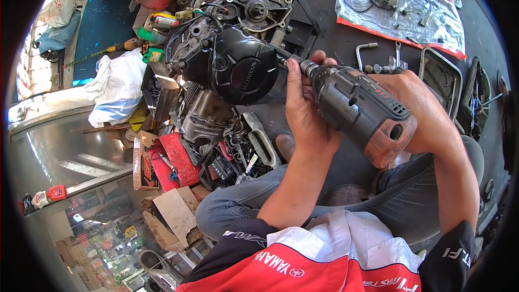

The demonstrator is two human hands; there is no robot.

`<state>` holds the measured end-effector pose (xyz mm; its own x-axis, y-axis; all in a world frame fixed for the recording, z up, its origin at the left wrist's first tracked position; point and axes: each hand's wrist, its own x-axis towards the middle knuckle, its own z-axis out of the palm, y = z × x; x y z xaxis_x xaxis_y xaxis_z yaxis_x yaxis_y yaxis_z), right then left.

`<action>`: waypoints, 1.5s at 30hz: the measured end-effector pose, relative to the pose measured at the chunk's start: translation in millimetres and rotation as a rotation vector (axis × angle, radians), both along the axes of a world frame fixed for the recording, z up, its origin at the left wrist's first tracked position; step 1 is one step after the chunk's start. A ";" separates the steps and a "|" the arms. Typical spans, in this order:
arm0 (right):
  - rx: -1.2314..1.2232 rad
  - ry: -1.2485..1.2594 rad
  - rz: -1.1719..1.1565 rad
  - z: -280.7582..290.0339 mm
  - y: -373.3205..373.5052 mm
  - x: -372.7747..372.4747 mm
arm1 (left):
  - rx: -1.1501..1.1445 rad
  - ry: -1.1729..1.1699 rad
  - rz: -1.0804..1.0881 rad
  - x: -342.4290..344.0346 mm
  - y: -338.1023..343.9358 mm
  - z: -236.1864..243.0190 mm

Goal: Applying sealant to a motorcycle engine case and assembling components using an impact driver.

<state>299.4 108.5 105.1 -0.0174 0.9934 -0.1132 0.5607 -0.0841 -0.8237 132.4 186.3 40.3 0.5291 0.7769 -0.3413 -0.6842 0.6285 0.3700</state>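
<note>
My right hand [412,92] is wrapped round the cordless impact wrench [357,105], a black tool with a worn reddish-brown rear end. Its grip is hidden behind the tool body. At the front, my left hand [305,105] closes about the nose, thumb up, with the fingertips showing past the socket [309,67]. The tool's tip points left, at the edge of a round black engine cover [243,65]. That cover sits on a motorcycle engine [200,48]. Whether the tip touches a bolt there, I cannot make out.
A plastic bag with small metal parts [400,11] lies at the far right, by an L-shaped wrench [365,54]. A metal pan-like cover [443,81] is right of my arm. Left of the engine are a white bag [116,89], a red box [175,159] and a parts tray [262,140].
</note>
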 end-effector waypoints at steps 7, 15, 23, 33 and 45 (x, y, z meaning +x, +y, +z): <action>0.069 0.002 0.036 -6.9 6.2 2.7 | -0.030 -0.030 0.028 2.9 1.5 3.3; 0.127 -0.239 0.077 -5.4 12.2 11.1 | -0.043 -0.130 -0.010 -4.8 6.5 -7.0; -0.154 -0.210 -0.013 32.9 -0.1 16.8 | -0.031 -0.135 -0.089 10.0 -8.9 19.3; -0.068 -0.264 0.139 32.2 12.3 3.9 | 0.124 -0.034 0.040 -2.6 23.2 35.6; 0.141 -0.038 -0.203 -17.4 -12.9 22.4 | 0.058 -0.045 0.076 -6.4 21.8 33.7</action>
<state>321.8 95.6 87.7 0.1858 0.9821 0.0296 0.5747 -0.0842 -0.8140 126.0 208.1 74.0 0.4814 0.8332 -0.2721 -0.7457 0.5525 0.3724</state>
